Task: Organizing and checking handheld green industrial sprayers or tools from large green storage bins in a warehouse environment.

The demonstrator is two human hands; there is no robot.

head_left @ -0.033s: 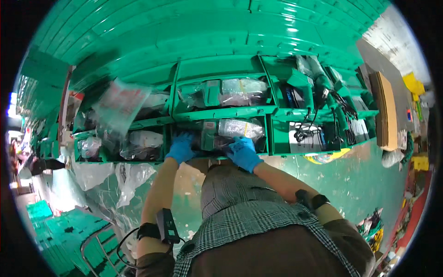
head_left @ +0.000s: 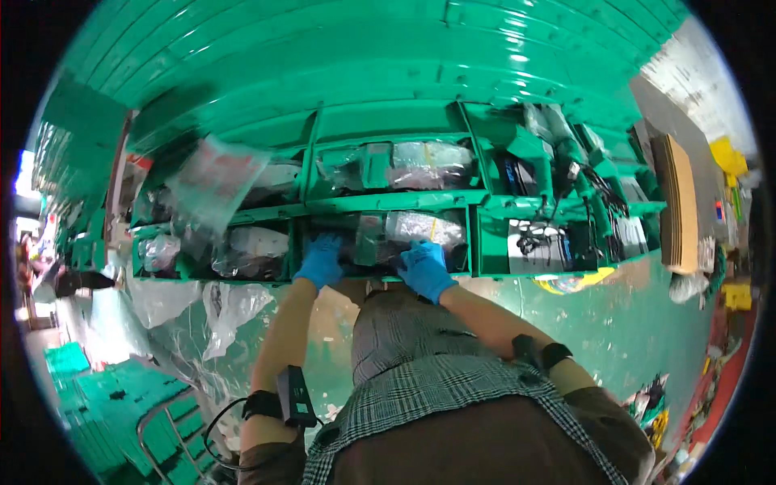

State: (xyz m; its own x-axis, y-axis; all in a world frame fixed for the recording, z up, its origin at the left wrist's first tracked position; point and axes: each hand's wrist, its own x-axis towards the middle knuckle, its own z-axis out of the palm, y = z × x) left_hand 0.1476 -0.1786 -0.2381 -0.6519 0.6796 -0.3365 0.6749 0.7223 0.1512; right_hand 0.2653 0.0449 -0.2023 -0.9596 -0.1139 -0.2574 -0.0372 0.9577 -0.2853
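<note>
Head view: barely changed. Left hand [head_left: 322, 262] still inside green tray [head_left: 396, 200], right hand [head_left: 425, 271] by clear bag [head_left: 428, 227]; handling seemingly no further along. Both grips: cannot tell.

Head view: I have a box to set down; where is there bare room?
The green floor looks mostly bare between the right forearm and yellow packaging. The green bins are crowded with bagged items and black cables.

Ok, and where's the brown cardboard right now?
In the head view, the brown cardboard is at the far right, just beyond the right-hand end of the green bins, with a yellow item to its upper right.
</note>
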